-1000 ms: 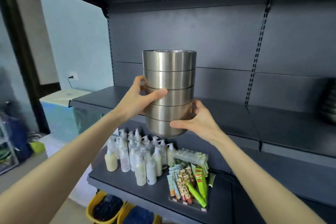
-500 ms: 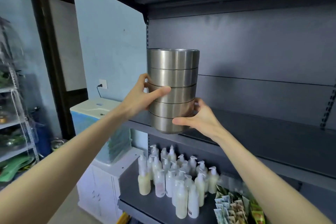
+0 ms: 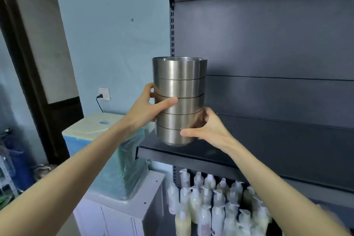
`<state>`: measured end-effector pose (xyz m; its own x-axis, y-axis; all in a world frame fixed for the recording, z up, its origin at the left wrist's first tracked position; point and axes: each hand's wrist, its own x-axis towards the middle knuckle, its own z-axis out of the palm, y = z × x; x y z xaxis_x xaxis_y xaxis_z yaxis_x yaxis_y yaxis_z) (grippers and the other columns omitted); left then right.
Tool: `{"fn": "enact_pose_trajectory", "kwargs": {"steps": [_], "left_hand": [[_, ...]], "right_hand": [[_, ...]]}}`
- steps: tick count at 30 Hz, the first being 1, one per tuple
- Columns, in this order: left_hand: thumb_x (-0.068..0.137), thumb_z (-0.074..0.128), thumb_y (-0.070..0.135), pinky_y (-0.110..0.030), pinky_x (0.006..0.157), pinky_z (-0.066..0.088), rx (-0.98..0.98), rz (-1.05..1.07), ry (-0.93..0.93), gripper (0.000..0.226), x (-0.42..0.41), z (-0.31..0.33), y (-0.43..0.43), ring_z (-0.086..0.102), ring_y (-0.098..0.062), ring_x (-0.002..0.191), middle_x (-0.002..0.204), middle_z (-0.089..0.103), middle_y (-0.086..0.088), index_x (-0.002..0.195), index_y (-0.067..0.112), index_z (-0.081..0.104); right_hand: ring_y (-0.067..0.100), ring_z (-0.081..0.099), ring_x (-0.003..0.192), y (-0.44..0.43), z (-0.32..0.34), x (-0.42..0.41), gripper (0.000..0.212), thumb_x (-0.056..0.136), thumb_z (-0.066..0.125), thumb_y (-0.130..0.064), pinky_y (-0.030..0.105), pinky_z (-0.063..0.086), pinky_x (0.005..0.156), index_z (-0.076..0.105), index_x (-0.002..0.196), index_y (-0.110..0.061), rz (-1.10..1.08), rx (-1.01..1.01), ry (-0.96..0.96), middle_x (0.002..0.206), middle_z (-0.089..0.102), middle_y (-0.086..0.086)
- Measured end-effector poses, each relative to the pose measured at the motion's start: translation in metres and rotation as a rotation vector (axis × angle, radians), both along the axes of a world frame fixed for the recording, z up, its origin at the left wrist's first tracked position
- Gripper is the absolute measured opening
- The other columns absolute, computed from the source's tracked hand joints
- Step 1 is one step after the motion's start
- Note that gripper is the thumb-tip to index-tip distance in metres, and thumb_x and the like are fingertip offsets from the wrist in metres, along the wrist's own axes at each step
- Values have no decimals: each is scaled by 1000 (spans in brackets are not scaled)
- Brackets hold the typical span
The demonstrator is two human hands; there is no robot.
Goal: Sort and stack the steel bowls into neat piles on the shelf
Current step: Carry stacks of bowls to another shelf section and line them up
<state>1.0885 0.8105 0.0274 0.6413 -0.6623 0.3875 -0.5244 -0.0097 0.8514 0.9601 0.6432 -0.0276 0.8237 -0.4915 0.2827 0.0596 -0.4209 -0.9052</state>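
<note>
left hand [image 3: 147, 107]: curled round the left side of the stack, thumb laid across the front at the middle bowl, fingers wrapped out of sight behind.
right hand [image 3: 207, 130]: lower and to the right, cupped round the bottom two bowls, thumb pressed on the front of the lowest.
stack of steel bowls [image 3: 180, 86]: clamped between both palms; five nested, upright, rims level, top open.
shelf [image 3: 268, 151]: directly under the hands, dark and flat; base of the stack right over its left front end; touching or a sliver of air, cannot tell.
step in hand: judged as setting the pile down on the shelf.
how to do it well: lower straight, with equal pressure from both sides so nothing tilts; land the rounded base flat, well back from the front lip and in from the left end; ease one thumb off, then the other, and check for wobble before letting go.
risk: smooth steel, rounded bottom, tall pile; likely to slide or topple if released off-centre.
below the right forearm: pump bottles [image 3: 210, 207] crowded on a lower level.
under the left forearm: plastic-wrapped appliance [image 3: 99, 126] on a white cabinet [image 3: 118, 216].
</note>
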Motion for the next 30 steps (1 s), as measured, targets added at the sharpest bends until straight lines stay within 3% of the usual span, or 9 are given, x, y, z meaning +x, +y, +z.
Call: {"fn": "enact_pose_trajectory", "kwargs": {"steps": [5,11,15,20,23,26,28,30], "left_hand": [[51,69,71,-49,77,58,28,-88,29,83,65,-9,-33,64,-12,99,113,57,5,120,32,44],[53,68,71,-48,78,58,49,-163,46,88,126,-22,-85,63,-17,101,115,55,6,126,29,42],[55,68,71,-48,77,58,53,-205,53,80,149,-27,-119,63,-21,96,110,56,7,119,32,43],[54,67,72,-48,75,58,49,-240,39,75,173,-29,-158,62,-17,91,105,58,3,111,28,45],[53,67,72,-41,73,60,56,-258,33,86,185,-30,-176,63,-17,97,108,56,7,123,28,42],[55,67,73,-31,71,53,54,-299,11,90,197,-33,-192,58,-13,100,108,52,10,127,25,39],[56,68,72,-29,74,49,58,-329,18,88,204,-34,-202,57,-13,100,104,52,12,125,26,39],[55,69,71,-30,77,50,49,-352,34,91,210,-36,-209,58,-12,102,106,53,14,128,28,37]], "right_hand": [[9,66,100,-20,-6,49,101,39,91,-48,26,53,77,42,125,-29,-97,20,48,115,64,-14],[5,67,99,-56,-15,95,100,38,90,-47,20,51,70,42,123,-27,-160,30,74,114,65,-13],[3,64,101,-86,-17,113,103,38,90,-48,21,52,71,41,126,-27,-194,25,111,116,64,-14],[10,64,107,-122,-20,133,106,38,91,-52,32,55,84,39,127,-28,-238,8,139,117,65,-14],[5,66,102,-135,-20,142,107,39,92,-50,21,52,71,39,128,-26,-242,19,130,116,65,-14],[4,66,99,-146,-21,150,107,39,93,-50,18,50,68,39,128,-26,-262,21,125,115,65,-15],[2,66,101,-151,-24,153,109,39,93,-50,21,53,72,38,130,-25,-277,29,112,117,64,-15],[2,64,106,-155,-26,155,111,39,93,-48,30,56,86,37,132,-24,-297,39,103,120,63,-14]]}}
